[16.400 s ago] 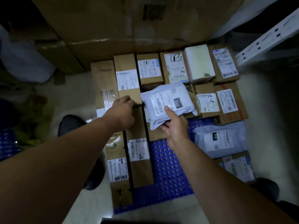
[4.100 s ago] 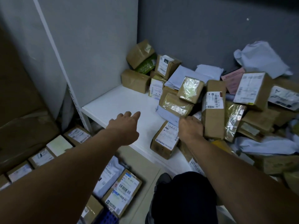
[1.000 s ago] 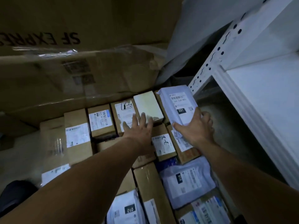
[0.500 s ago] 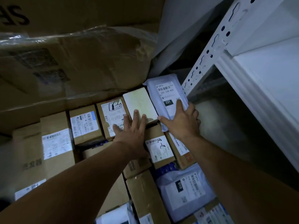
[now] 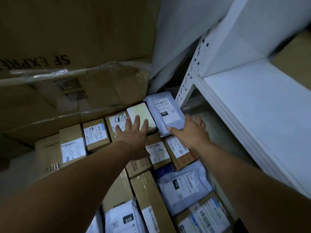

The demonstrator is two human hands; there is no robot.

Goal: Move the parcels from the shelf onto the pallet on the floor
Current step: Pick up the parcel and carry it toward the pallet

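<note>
R hand point(image 5: 190, 132) now back at mailer point(image 5: 164, 113) near edge, flat; L hand point(image 5: 133, 133) flat too.

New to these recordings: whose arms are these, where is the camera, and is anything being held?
No machine here: a person works bare-handed, and the single camera sits on their head, looking down. The left hand lies flat, fingers spread, on a white box and the cardboard box beside it. The right hand touches the near edge of a grey mailer bag marked 231, apparently without gripping it. Parcels lie packed in rows on a blue pallet, beside a white shelf.
</note>
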